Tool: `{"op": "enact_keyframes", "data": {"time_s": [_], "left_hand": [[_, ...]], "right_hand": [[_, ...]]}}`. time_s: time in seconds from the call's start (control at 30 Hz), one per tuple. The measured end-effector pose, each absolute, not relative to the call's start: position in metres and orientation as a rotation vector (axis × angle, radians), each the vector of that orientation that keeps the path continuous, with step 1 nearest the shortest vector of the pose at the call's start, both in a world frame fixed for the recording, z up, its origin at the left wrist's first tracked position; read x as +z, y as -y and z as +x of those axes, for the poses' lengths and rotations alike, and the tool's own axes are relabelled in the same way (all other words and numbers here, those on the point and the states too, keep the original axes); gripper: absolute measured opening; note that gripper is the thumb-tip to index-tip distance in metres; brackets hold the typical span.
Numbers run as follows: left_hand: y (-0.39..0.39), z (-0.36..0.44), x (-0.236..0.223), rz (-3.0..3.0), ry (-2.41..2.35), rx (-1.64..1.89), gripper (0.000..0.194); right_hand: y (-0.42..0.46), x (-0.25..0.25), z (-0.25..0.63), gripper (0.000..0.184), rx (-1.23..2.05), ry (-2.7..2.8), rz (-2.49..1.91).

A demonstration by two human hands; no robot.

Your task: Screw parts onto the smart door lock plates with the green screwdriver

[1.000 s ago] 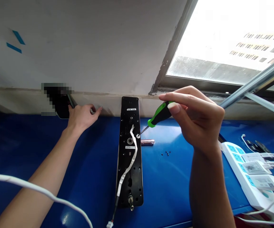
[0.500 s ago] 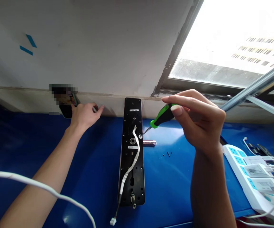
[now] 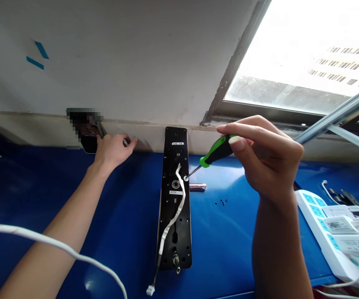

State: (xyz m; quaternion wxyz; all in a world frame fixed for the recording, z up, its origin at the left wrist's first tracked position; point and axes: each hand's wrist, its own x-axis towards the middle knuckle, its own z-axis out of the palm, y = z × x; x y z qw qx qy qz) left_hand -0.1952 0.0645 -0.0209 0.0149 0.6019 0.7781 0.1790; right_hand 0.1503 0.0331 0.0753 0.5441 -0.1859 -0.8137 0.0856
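**Q:** Item one, your right hand (image 3: pixel 269 162): what does it hold?

**A:** You grip a green-and-black screwdriver (image 3: pixel 217 151) between thumb and fingers, closed firmly around the handle. Its thin shaft angles down, and the tip meets a bright round fitting (image 3: pixel 185 177) on the upper right of the panel.

**Q:** Which panel, and where does it lie?

**A:** A long black door-lock back panel (image 3: pixel 175 199), flat on the blue bench (image 3: pixel 57 207), runs front to back. Its top end sits at the bench's back edge, against the wall. A white ribbon cable (image 3: pixel 181 199) lies along its face, ending past the near end in a small white connector (image 3: pixel 150 290).

**Q:** Your left hand (image 3: pixel 112 153)?

**A:** Released, fingers loosely spread at the back edge, left of the panel, just beside a pixelated dark object (image 3: pixel 86 133). You show no clear grasp on anything.

**Q:** Remaining stock?

**A:** Right of the panel: a short metal cylinder (image 3: pixel 197 187) and, nearer the middle of the bench, a few tiny screws (image 3: pixel 220 202). At the right edge sits a white power strip (image 3: pixel 315 226) with plugged-in adapters. A white cable (image 3: pixel 42 236) crosses your left forearm.
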Motion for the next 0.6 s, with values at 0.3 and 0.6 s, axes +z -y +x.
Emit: {"op": "enact_keyframes", "data": {"time_s": [0.3,0.6], "left_hand": [[-0.0651,-0.1980,-0.0215,1.865,-2.485,0.526,0.058],[-0.0643,-0.1974,-0.0208,1.784,-2.447,0.393,0.060]], "right_hand": [[-0.0327,0.0750,0.1510,0.032,0.216,1.931,-0.423],[-0.0341,0.0742,0.1505,0.033,0.189,1.929,-0.430]]}}
